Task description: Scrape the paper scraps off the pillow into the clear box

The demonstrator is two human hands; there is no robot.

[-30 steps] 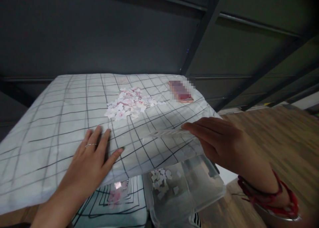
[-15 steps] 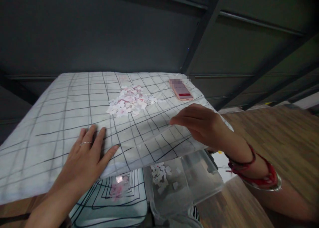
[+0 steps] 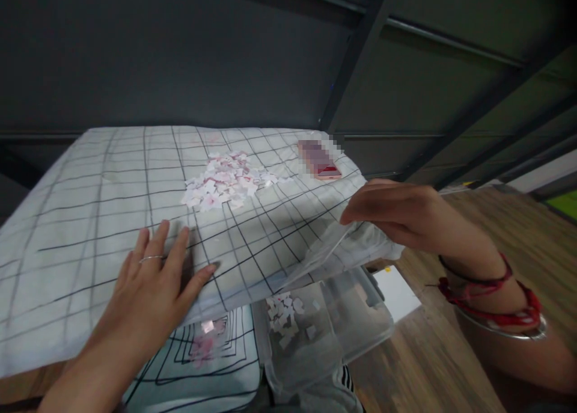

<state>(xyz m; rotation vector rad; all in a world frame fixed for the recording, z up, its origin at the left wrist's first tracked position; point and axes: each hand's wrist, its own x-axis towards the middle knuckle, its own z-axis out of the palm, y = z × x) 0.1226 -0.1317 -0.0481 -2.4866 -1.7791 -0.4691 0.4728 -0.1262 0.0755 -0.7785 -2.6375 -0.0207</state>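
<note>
Here now, right fingers (image 3: 350, 211) pinch one clear sheet (image 3: 322, 249); left fingers (image 3: 158, 237) spread on one checked cloth (image 3: 121, 202)

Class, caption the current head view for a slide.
Left hand on checked cloth, right hand pinching clear film, paper pieces heaped beyond.

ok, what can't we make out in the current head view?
All in the head view:
Phone: most of the screen, masked by pixelation.
Paper pile: printed marks, too small.
Clear plastic: where the right hand pinches it, hidden by that hand.
Box: far side, behind the tablecloth.
Left hand: palm, turned down.
</note>
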